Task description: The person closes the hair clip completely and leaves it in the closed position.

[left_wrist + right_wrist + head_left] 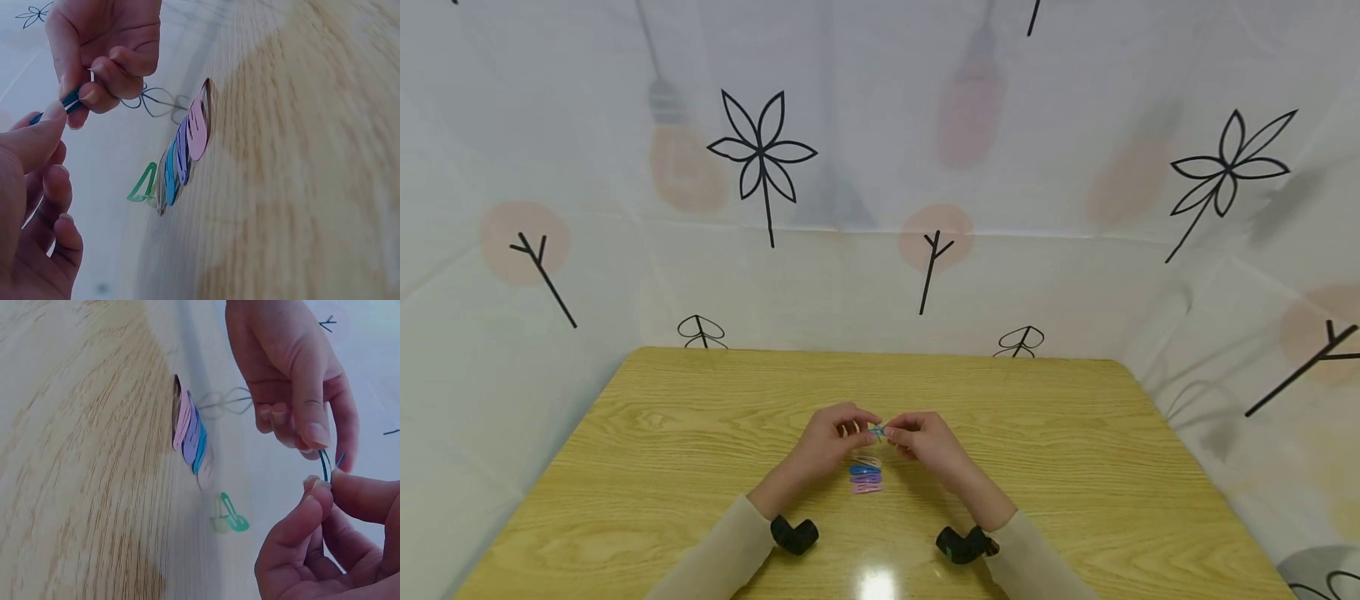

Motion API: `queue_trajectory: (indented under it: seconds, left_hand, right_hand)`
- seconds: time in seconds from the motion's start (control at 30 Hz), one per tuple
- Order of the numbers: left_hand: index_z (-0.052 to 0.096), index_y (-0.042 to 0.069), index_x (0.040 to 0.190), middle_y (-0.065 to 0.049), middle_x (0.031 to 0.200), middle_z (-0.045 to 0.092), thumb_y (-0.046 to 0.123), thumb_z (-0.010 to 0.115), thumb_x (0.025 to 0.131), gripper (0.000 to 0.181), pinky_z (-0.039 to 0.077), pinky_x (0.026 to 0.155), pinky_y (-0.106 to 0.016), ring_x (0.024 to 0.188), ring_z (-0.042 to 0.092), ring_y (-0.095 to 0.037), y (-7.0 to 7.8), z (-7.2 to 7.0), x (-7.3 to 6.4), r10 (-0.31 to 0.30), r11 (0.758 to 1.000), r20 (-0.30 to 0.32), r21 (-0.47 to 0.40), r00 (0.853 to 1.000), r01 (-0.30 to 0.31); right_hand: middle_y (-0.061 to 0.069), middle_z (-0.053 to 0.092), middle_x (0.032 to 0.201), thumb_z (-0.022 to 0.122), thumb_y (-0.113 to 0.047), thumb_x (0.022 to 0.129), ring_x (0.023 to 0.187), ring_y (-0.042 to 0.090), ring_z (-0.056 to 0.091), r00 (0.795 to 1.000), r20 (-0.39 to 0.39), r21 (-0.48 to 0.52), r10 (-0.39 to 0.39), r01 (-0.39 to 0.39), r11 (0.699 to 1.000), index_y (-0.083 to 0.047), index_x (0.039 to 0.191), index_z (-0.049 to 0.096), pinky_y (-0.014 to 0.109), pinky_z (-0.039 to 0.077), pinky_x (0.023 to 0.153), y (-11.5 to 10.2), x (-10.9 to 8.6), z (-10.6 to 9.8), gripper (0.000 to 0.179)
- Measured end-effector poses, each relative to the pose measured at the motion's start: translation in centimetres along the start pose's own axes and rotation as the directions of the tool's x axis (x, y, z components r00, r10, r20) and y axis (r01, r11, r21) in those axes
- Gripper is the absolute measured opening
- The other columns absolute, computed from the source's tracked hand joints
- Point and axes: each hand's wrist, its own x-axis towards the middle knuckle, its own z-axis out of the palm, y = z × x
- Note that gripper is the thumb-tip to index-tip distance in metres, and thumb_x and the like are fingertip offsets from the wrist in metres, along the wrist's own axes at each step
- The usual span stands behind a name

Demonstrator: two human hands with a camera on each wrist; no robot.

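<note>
My left hand (827, 437) and right hand (928, 442) meet over the table, pinching a teal snap hair clip (325, 464) from opposite ends. Thumb and fingertips hide much of it. In the right wrist view its thin strips stand apart. Below the hands, a beige hair clip (867, 461), a blue one (865, 471), a purple one (866, 479) and a pink one (867, 488) lie in a close row. A green hair clip (142, 181) lies just past the beige end of the row, its strips spread apart.
The wood-grain table (700, 467) reaches back to a pale cloth (850, 283) printed with plants, which also hangs at both sides. A black device (794, 536) is worn on the left wrist and another black device (962, 546) on the right.
</note>
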Motion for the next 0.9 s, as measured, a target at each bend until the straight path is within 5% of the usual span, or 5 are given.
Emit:
queue_trajectory:
  seconds: [0.37, 0.77, 0.9]
  left_hand:
    - [0.076, 0.014, 0.104, 0.007, 0.08, 0.065, 0.017, 0.075, 0.09, 0.014, 0.048, 0.059, -0.027, 0.065, 0.054, -0.012, 0.3, -0.01, -0.11, -0.076, 0.997, -0.035, -0.015, 0.996, 0.076]
    - [0.075, 0.016, 0.105, 0.004, 0.079, 0.064, 0.023, 0.072, 0.094, 0.013, 0.049, 0.06, -0.028, 0.065, 0.056, -0.014, -0.13, 0.07, -0.08, -0.096, 0.995, -0.037, -0.035, 0.995, 0.094]
    - [0.075, 0.012, 0.104, -0.006, 0.084, 0.068, 0.018, 0.069, 0.095, 0.012, 0.047, 0.061, -0.026, 0.067, 0.057, -0.017, 0.36, 0.13, -0.18, -0.11, 0.993, -0.05, -0.046, 0.993, 0.108]
  right_hand:
    - [0.019, 0.066, 0.103, 0.063, -0.02, 0.1, 0.089, 0.029, 0.063, 1.0, 0.015, 0.102, -0.004, 0.003, 0.995, 0.003, 0.116, 0.065, 0.041, 0.054, 0.081, -0.02, 0.03, -0.11, 0.028]
    - [0.024, 0.067, 0.107, 0.065, -0.014, 0.098, 0.095, 0.034, 0.066, 0.995, 0.054, 0.083, -0.087, 0.083, 0.993, 0.004, 0.115, 0.067, 0.046, 0.054, 0.084, 0.37, -0.24, -0.32, 0.024]
    - [0.026, 0.068, 0.105, 0.061, -0.01, 0.099, 0.093, 0.036, 0.066, 0.994, 0.046, 0.071, -0.103, 0.1, 0.992, 0.004, 0.112, 0.068, 0.045, 0.055, 0.082, 0.33, -0.27, -0.24, 0.02]
